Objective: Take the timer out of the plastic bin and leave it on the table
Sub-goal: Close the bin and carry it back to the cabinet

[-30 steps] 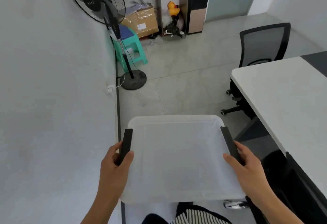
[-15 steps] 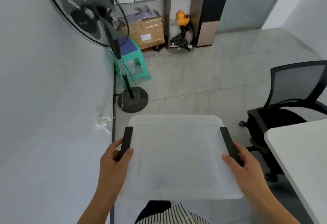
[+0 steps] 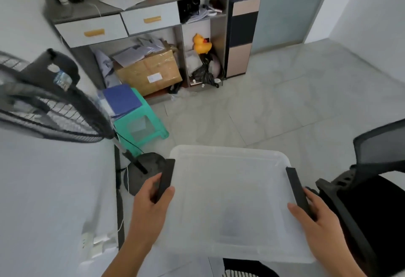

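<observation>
I hold a translucent white plastic bin point(image 3: 230, 189) with its lid on, level in front of me above the floor. My left hand point(image 3: 151, 202) grips the black clip handle on its left side. My right hand point(image 3: 315, 219) grips the black clip handle on its right side. A dim dark patch shows through the lid near its middle; I cannot tell what it is. The timer is not visible, and the table is out of view.
A standing fan point(image 3: 43, 106) leans in close at the left, by the white wall. A black mesh office chair point(image 3: 372, 189) is close on the right. Ahead are a green stool point(image 3: 140, 125), a cardboard box point(image 3: 149, 73), a shelf unit point(image 3: 135, 16) and a water dispenser point(image 3: 241, 31).
My view has swung left and moved forward with the bin: the white table has left the frame, the fan and chair are much closer. Both hands keep the same grip.
</observation>
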`<action>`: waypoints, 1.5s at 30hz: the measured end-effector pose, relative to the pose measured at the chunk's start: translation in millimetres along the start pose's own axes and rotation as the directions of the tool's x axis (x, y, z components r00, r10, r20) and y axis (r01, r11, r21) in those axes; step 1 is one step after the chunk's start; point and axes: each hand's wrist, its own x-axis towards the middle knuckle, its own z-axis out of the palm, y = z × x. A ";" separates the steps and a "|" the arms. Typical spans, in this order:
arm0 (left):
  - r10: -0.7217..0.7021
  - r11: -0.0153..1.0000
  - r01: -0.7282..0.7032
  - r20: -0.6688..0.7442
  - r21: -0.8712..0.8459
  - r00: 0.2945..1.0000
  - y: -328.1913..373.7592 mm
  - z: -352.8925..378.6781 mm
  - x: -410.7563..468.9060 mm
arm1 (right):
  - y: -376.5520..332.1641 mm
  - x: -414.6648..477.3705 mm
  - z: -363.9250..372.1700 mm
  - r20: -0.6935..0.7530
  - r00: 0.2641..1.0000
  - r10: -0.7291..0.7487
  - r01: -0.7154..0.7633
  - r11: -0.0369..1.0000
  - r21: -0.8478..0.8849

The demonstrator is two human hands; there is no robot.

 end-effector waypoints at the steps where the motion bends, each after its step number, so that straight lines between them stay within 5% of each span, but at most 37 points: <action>1: -0.010 1.000 0.010 -0.010 -0.005 1.000 8.2 10.6 24.5 | -10.2 28.9 3.8 0.007 1.000 -0.005 0.005 1.000 -0.002; 15: -0.042 0.993 0.018 -0.206 -0.118 0.978 142.8 77.3 314.1 | -226.2 341.2 83.5 0.141 0.978 -0.155 0.169 0.982 -0.090; 26: 0.056 0.998 -0.056 0.002 0.020 0.998 253.0 94.7 580.9 | -343.4 504.1 170.3 -0.049 0.994 -0.093 0.094 0.995 0.016; 33: 0.058 0.998 -0.056 0.045 -0.038 0.997 313.0 121.1 705.8 | -409.4 608.1 201.9 -0.073 0.994 -0.077 0.081 0.995 0.050; 45: 0.089 0.991 -0.107 -0.189 -0.087 0.978 417.3 182.1 892.5 | -569.4 868.5 243.5 0.104 0.966 -0.236 0.232 0.972 0.047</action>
